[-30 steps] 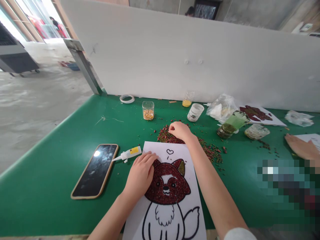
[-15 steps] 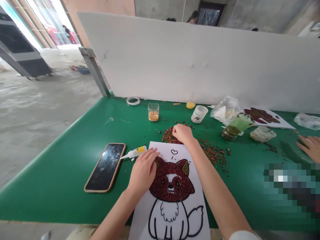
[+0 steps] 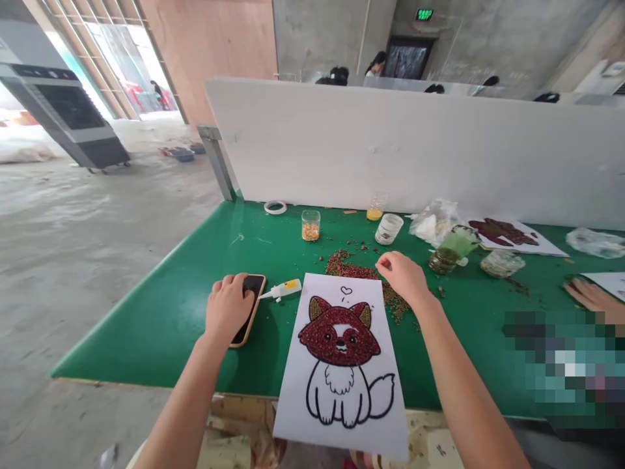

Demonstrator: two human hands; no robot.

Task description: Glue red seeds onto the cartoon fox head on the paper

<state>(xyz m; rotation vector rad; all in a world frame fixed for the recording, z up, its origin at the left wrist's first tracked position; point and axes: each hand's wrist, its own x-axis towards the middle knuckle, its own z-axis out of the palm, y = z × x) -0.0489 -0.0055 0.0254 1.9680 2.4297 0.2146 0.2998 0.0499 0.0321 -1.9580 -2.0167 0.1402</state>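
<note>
My left hand (image 3: pixel 228 309) lies over the phone (image 3: pixel 252 286), its fingers bent around the upper part and hiding much of the screen. My right hand (image 3: pixel 403 277) is above a scattered pile of red and green beans (image 3: pixel 354 270), thumb and forefinger pinched together; anything between them is too small to make out. Between my arms lies a white sheet (image 3: pixel 293 391) with a fox drawing (image 3: pixel 339 335). The fox's head is covered in dark red pieces with greenish ears, while its body is bare outline. A small glue bottle (image 3: pixel 288 288) rests beside the phone.
Toward the back are a tape roll (image 3: pixel 275 207), a cup of corn kernels (image 3: pixel 310 229), a clear cup (image 3: pixel 389 229), a plastic bag (image 3: pixel 434 221) and a tipped green container (image 3: pixel 456 246). A white partition (image 3: pixel 317 143) stands behind. Another person's hand (image 3: pixel 593 296) is at right.
My left hand has left the sheet and moved left onto the phone. My right hand has shifted right over the bean pile. The camera view has tilted up, showing more of the room.
</note>
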